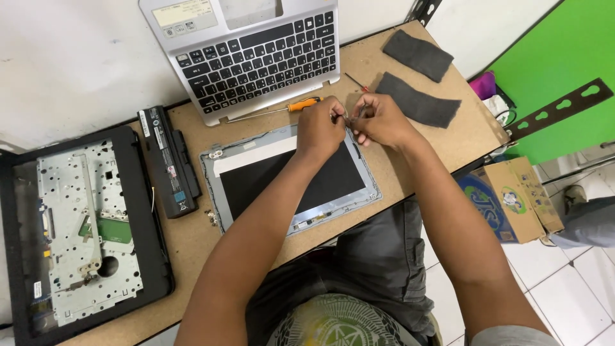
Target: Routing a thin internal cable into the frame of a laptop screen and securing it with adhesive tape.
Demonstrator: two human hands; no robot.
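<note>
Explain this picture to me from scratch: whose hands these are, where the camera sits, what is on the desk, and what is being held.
The camera sits on a person's head and looks down at their own bare hands. The left hand and right hand meet at the top corner of a laptop screen panel, pinching something small there; what it is cannot be told. On the wooden desk lie a silver keyboard deck, an orange-handled screwdriver, a black battery, an opened black laptop base and two dark cloth pieces.
</note>
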